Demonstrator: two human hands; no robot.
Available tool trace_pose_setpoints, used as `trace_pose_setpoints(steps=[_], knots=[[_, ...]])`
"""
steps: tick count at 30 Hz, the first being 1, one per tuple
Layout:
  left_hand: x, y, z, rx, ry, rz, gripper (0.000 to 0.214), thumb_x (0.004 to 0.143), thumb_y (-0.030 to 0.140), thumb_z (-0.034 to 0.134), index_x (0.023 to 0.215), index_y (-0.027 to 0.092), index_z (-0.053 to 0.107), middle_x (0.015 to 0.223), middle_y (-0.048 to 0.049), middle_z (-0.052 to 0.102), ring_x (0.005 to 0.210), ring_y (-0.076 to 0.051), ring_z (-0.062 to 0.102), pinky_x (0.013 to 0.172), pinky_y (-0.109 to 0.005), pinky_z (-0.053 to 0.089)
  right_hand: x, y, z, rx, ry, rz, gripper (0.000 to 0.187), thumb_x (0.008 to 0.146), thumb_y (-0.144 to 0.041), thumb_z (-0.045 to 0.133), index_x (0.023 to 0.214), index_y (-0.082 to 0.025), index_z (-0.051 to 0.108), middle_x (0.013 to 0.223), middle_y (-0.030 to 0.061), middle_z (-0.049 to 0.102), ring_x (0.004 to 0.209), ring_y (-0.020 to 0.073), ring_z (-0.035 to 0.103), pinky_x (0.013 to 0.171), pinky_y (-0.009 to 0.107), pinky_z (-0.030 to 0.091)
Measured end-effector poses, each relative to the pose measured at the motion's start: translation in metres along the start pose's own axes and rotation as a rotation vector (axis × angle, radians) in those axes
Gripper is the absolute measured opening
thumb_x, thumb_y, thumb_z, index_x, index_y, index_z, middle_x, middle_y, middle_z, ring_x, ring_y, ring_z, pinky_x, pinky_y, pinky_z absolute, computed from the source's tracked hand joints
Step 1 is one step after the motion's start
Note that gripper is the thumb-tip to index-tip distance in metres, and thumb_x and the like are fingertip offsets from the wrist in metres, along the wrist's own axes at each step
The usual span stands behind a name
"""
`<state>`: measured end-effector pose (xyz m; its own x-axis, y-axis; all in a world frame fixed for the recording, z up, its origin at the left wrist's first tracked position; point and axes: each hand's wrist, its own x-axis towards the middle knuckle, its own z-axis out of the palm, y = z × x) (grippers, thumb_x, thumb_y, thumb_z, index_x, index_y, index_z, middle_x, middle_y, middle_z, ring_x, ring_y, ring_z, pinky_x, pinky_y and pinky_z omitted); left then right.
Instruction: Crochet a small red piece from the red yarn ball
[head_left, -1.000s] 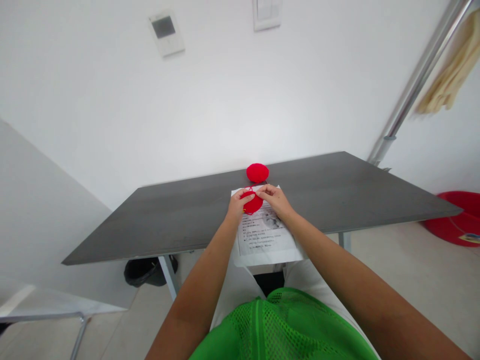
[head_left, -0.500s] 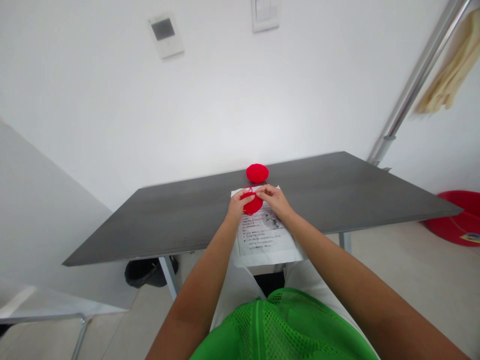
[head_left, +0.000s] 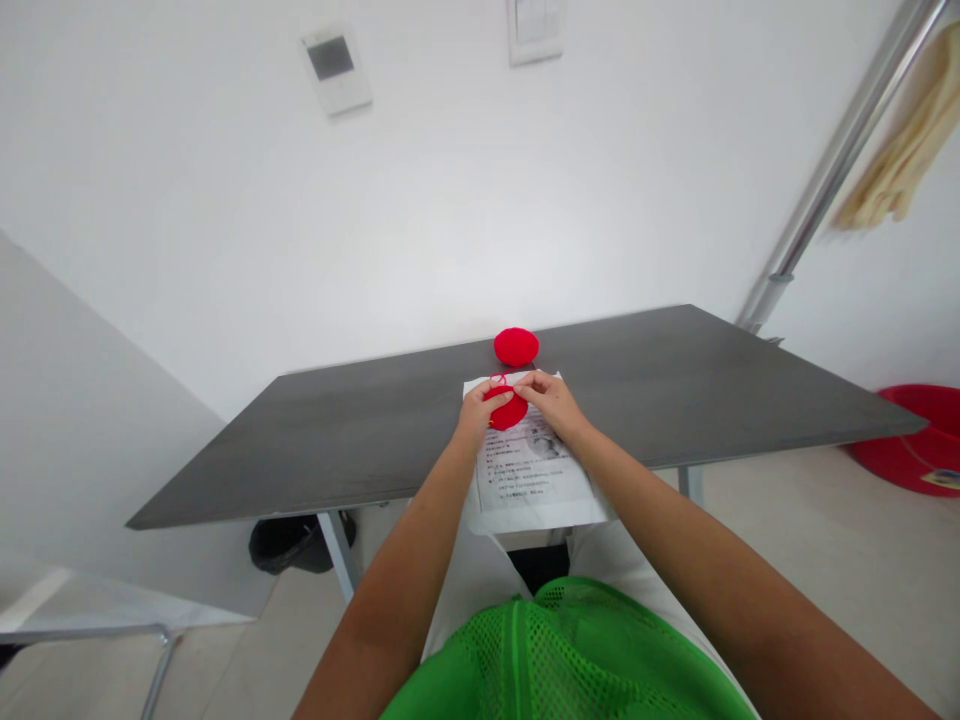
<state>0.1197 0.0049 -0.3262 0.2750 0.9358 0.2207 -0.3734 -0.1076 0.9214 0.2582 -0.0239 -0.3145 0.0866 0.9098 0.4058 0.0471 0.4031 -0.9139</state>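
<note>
A round red crochet piece [head_left: 510, 411] is held over a printed sheet of paper [head_left: 525, 490]. My left hand [head_left: 475, 408] grips its left side, thumb on top, and a small yellow spot shows by the piece's lower left edge. At the upper right edge, my right hand [head_left: 549, 396] has thumb and forefinger pinched together on the piece. A thin dark thing just above the right fingers is too small to name. A red yarn strand [head_left: 498, 379] loops above the piece. Behind it sits a red ball of yarn [head_left: 516, 347].
The dark grey table [head_left: 360, 440] stands against a white wall; the paper overhangs its front edge. On the floor are a black-lined bin [head_left: 289, 545] at left and a red basin [head_left: 911, 460] at right. Pale gloves [head_left: 892, 170] hang near a metal pipe [head_left: 832, 170].
The view has shifted very slightly. Both hands keep the same hold on the crochet piece, and the yarn ball stays in place.
</note>
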Motion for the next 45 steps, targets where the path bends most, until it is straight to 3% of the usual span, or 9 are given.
trace_pose_setpoints(steps=[8,28,45], knots=[[0.0018,-0.0024,0.0006,-0.072,0.036,0.018,0.034,0.055,0.033,0.080,0.081,0.016,0.068,0.073,-0.0013,0.068,0.066,-0.014,0.060,0.068,-0.027,0.044,0.0010,-0.0002,-0.0006,0.049,0.082,0.003,0.016,0.067,-0.034,0.066,0.066,-0.018,0.062,0.064,-0.0019,0.061,0.063,0.0130,0.054,0.068,0.029,0.043],[0.0041,-0.0017,-0.0025,-0.119,0.032,0.015,0.029,0.054,0.030,0.080,0.077,0.016,0.068,0.071,0.0002,0.068,0.064,-0.012,0.058,0.068,-0.026,0.044,0.0003,-0.0021,0.0011,0.074,0.038,-0.027,0.015,0.066,-0.034,0.068,0.069,-0.019,0.067,0.071,-0.0003,0.066,0.071,0.0154,0.058,0.076,0.031,0.045],[0.0017,0.0009,-0.0012,-0.124,-0.005,-0.021,0.032,0.054,0.031,0.080,0.079,0.016,0.068,0.073,-0.0011,0.068,0.065,-0.013,0.059,0.070,-0.028,0.044,-0.0005,-0.0041,0.0002,0.036,0.026,-0.021,0.017,0.066,-0.037,0.066,0.067,-0.020,0.063,0.068,-0.0007,0.062,0.068,0.0150,0.055,0.071,0.030,0.044]])
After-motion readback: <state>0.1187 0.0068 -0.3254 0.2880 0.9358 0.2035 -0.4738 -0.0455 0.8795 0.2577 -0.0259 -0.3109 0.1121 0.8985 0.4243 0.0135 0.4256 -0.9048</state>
